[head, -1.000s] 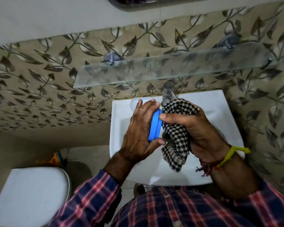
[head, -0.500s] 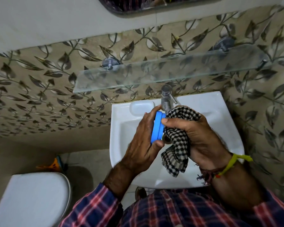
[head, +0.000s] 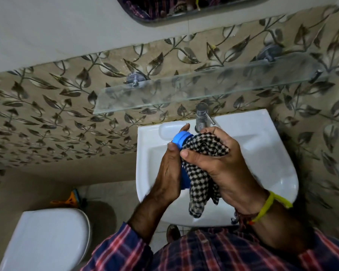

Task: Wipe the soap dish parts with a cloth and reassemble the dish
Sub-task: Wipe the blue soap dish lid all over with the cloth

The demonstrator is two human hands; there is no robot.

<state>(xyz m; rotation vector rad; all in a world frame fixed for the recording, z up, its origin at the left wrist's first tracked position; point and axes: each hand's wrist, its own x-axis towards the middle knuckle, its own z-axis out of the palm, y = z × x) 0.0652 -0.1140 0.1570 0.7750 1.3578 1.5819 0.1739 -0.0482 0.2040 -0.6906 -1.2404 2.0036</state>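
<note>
Leaf-patterned tiles [head: 47, 106] cover the bathroom wall ahead of me, with a glass shelf [head: 184, 90] fixed across them and the lower edge of a mirror [head: 184, 8] above that. Below the shelf sits a white sink [head: 262, 153] with a chrome tap [head: 201, 118] at its back rim, and a shallow moulded recess lies just left of the tap. I have both hands raised over the basin. My left hand [head: 168, 173] holds the blue soap dish part [head: 181, 138] on edge, its rim pointing up toward the tap; the thumb lies against the near side of the rim and one fingertip shows over the top of it, so the fingers are curled round the part. Most of the blue piece is hidden between my palm and the cloth; only the upper rim and a strip lower down show. My right hand [head: 215, 161] grips the black-and-white checked cloth [head: 202, 173], thumb and fingers closed over a bunched wad that is pressed against the face of the blue part, while the loose end of the cloth hangs down below my palm over the front of the sink. A yellow band [head: 268, 206] and a dark thread circle my right wrist. Both arms wear plaid sleeves [head: 125, 247]. Down at the lower left I see a white toilet lid [head: 47, 237], with something orange [head: 67, 200] on the floor behind it.
</note>
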